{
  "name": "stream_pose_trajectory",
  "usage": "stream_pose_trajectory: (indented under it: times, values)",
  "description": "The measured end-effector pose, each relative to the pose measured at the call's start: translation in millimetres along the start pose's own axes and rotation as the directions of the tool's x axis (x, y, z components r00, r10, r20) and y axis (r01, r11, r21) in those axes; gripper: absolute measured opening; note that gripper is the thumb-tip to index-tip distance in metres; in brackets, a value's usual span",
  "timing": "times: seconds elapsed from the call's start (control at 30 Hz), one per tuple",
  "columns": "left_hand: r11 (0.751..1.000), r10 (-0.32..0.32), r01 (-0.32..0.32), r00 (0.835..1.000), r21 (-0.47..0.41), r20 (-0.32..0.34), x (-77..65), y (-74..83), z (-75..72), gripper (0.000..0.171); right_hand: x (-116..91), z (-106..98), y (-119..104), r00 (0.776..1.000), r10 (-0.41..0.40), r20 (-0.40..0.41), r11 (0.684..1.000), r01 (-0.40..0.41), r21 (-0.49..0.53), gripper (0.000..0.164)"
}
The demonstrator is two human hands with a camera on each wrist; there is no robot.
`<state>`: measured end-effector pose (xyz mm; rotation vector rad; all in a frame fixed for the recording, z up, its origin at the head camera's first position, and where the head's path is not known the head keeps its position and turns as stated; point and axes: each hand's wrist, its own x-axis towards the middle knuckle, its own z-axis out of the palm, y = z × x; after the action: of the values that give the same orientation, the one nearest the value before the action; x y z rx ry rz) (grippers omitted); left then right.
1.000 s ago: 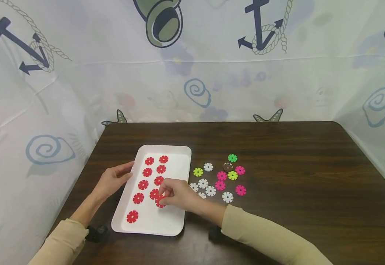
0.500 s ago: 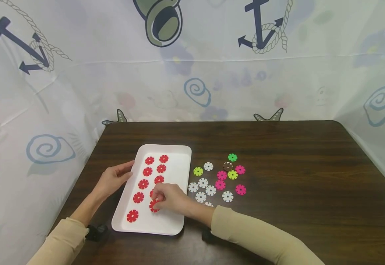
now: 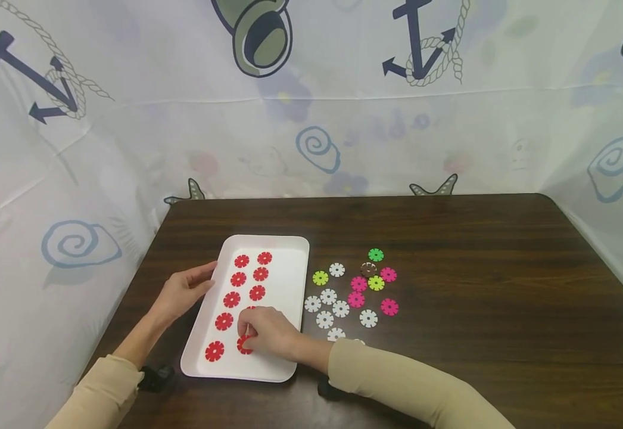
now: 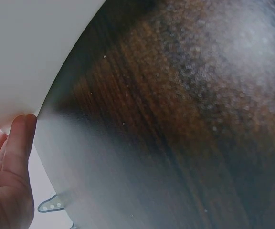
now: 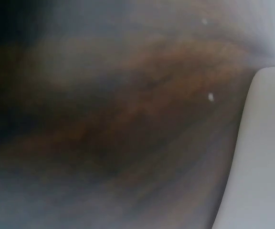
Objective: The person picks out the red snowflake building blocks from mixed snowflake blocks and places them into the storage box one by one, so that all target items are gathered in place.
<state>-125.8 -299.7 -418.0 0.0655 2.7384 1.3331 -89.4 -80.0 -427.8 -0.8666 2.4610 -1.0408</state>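
Observation:
A white rectangular tray (image 3: 284, 268) lies on the table with red notched plastic discs (image 3: 231, 300) in two columns. With its fingertips against the tray's left rim, my left hand (image 3: 181, 293) steadies it; the left wrist view shows straight fingers (image 4: 19, 148) at the tray's edge. My right hand (image 3: 271, 335) reaches over the tray and pinches a red notched disc (image 3: 243, 346) at the lower end of the right column. Its curled fingers partly cover that disc and the one just above it. The right wrist view shows only table and tray edge (image 5: 259, 157).
Right of the tray, loose notched discs are spread on the dark wooden table (image 3: 483, 286): several white ones (image 3: 340, 308), several pink ones (image 3: 389, 307), two yellow-green ones (image 3: 320, 278), a green one (image 3: 376, 255) and a brown one (image 3: 368, 270). A patterned curtain (image 3: 193, 137) hangs behind.
My right hand has moved left and toward the near end of the tray with the red notched disc, uncovering more white discs. My left hand stays at the tray's rim.

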Motion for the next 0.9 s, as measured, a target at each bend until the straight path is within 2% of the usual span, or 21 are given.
stream_pose_trajectory:
  times: [0.2, 0.43, 0.63, 0.9]
  values:
    - [1.0, -0.002, 0.002, 1.0, 0.003, -0.006, -0.7, -1.2, 0.0, 0.052, 0.0, -0.3, -2.0, 1.0, -0.024, -0.001, 0.996, 0.024, -0.082, 0.014]
    - [1.0, 0.0, 0.0, 1.0, 0.002, -0.005, 0.0, -2.2, 0.0, 0.052, 0.1, 0.4, -2.5, 0.999, -0.036, -0.007, 0.993, 0.035, -0.115, 0.014]
    - [1.0, 0.007, -0.007, 1.0, 0.004, -0.004, 0.0, -1.5, -0.2, 0.052, -0.2, 0.3, -3.7, 1.0, -0.012, -0.007, 0.99, 0.011, -0.142, 0.013]
    - [1.0, 0.021, -0.021, 1.0, -0.006, -0.005, 0.7, -2.1, -0.1, 0.051, -1.5, -1.7, 0.0, 0.999, 0.015, -0.034, 0.996, -0.018, -0.086, 0.013]
